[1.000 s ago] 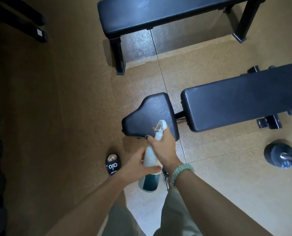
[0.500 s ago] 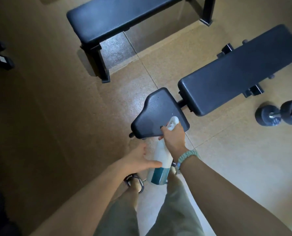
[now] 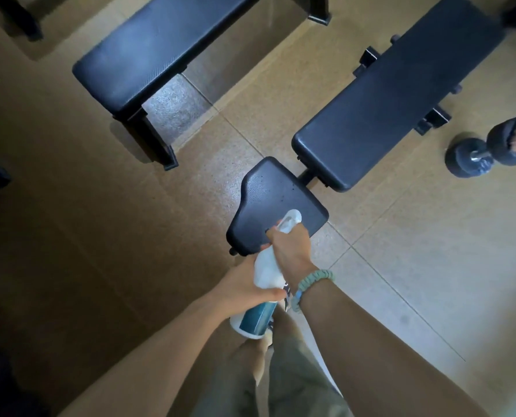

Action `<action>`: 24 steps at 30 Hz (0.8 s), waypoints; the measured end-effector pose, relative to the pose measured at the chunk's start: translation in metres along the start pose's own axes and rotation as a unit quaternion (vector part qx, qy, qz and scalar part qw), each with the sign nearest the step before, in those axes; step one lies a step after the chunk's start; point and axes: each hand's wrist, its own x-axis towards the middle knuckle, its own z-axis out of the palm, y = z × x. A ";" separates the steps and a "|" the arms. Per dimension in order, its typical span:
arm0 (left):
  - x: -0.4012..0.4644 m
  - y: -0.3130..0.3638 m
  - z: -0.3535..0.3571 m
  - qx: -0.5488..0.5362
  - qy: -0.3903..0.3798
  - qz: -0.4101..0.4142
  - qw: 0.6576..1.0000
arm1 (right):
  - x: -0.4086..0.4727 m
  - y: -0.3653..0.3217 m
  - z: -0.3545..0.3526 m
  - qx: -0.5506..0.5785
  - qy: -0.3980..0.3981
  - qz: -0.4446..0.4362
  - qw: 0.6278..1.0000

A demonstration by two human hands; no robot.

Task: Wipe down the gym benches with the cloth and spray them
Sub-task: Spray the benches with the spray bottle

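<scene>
Both of your hands are on the spray bottle [image 3: 264, 284]: your right hand [image 3: 289, 251] wraps the neck just under the white nozzle, fingers curled toward the trigger, and your left hand [image 3: 244, 285] cups the body from the side, thumb across the front. Each grip is closed on the bottle, which hangs tilted over the near edge of the seat pad [image 3: 276, 203], nozzle aimed at the vinyl.

Judging from the angle, a squeeze now could send mist past the pad and onto the floor [image 3: 416, 266] by your feet, leaving a slippery patch on tile. The long back pad [image 3: 401, 100] lies just beyond the seat pad, and the flat bench [image 3: 166, 46] stands well apart to the left; from this stance the spray probably reaches neither. With both hands taken up, nothing is free to wipe, so wet vinyl may sit until you change hold.

No cloth shows anywhere in view, so you cannot count on it being within reach. Your right fingers hide the trigger; whether it is pressed cannot be told. The bottle's base is partly behind your left wrist. A dumbbell [image 3: 473, 158] at the right edge is partly cut off, with something blurred over its far end.
</scene>
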 end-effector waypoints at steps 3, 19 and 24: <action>0.005 0.003 -0.008 0.021 -0.001 -0.024 0.999 | 0.003 -0.002 0.007 -0.025 0.008 0.003 1.000; 0.019 -0.004 -0.070 0.102 -0.111 -0.032 0.988 | -0.013 -0.012 0.055 -0.117 0.027 -0.043 0.992; 0.016 0.000 -0.155 0.055 -0.072 0.007 0.996 | -0.019 -0.081 0.119 -0.128 0.029 -0.145 0.981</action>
